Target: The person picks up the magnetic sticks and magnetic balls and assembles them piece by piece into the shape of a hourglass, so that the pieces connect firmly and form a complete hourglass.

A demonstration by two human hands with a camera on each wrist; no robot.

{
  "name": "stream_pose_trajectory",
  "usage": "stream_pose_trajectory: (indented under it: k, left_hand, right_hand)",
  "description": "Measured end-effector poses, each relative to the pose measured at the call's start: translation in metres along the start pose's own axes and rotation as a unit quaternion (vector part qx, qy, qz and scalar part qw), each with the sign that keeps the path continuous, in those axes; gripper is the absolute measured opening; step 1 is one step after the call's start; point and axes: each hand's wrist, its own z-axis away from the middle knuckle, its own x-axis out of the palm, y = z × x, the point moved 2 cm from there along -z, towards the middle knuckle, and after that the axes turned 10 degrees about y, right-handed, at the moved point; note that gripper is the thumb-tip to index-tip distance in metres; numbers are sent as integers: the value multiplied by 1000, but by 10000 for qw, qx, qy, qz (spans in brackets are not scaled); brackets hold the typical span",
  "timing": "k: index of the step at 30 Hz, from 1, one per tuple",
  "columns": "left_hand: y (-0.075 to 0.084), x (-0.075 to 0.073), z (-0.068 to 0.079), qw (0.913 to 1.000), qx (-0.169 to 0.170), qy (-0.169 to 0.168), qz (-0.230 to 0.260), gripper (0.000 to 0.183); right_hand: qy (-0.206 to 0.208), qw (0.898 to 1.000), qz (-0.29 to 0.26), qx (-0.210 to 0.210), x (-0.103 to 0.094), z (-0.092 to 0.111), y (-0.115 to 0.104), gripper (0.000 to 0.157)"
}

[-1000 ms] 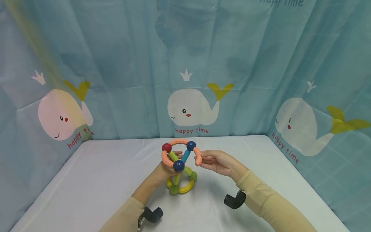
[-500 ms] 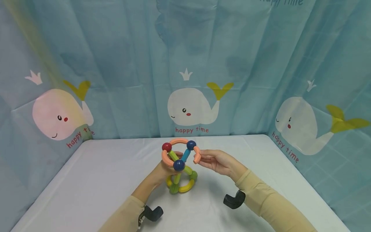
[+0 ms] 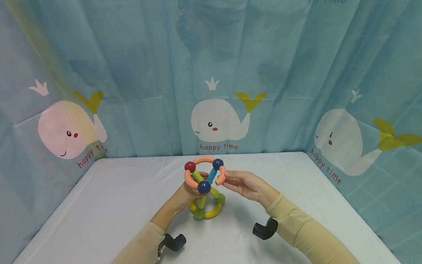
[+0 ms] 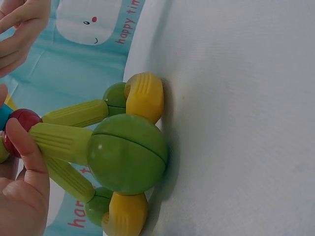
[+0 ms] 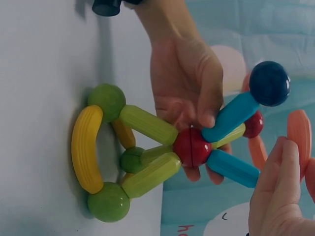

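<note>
A toy of balls and sticks stands on the table. Its base has green balls point(image 5: 108, 201) joined by curved yellow sticks point(image 5: 86, 150); straight light green sticks rise to a central red ball point(image 5: 192, 147). My left hand point(image 3: 184, 196) holds the toy around that middle. Above, blue balls point(image 3: 204, 187) and a smaller-looking red ball point(image 3: 190, 167) carry curved orange sticks point(image 3: 203, 160). My right hand point(image 3: 246, 185) pinches another curved orange stick point(image 3: 221, 176) between thumb and fingers, its upper end right at the far blue ball point(image 3: 218, 163). Its lower end points toward the front blue ball.
A white-covered table point(image 3: 132, 205) lies under the toy. Blue curtains point(image 3: 141, 80) with whale prints enclose its back and sides. Black wrist cameras point(image 3: 265, 228) stick out below both sleeves, low over the table.
My right hand has shifted slightly left, and the lower end of the curved orange stick has swung inward toward the front blue ball. My left hand and the toy's base stay nearly put.
</note>
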Motion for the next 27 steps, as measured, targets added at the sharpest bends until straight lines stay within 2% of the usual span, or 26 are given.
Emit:
stream_pose_trajectory:
  k: [12,27]
  left_hand:
    - [-1,-1,-1,10000,35,1,-19,51]
    - [-6,-2,4,9994,63,-284,202,60]
  right_hand:
    - [-190,9998,55,-3,5,0,2,53]
    - [-26,9998,172,-97,9,-3,6,50]
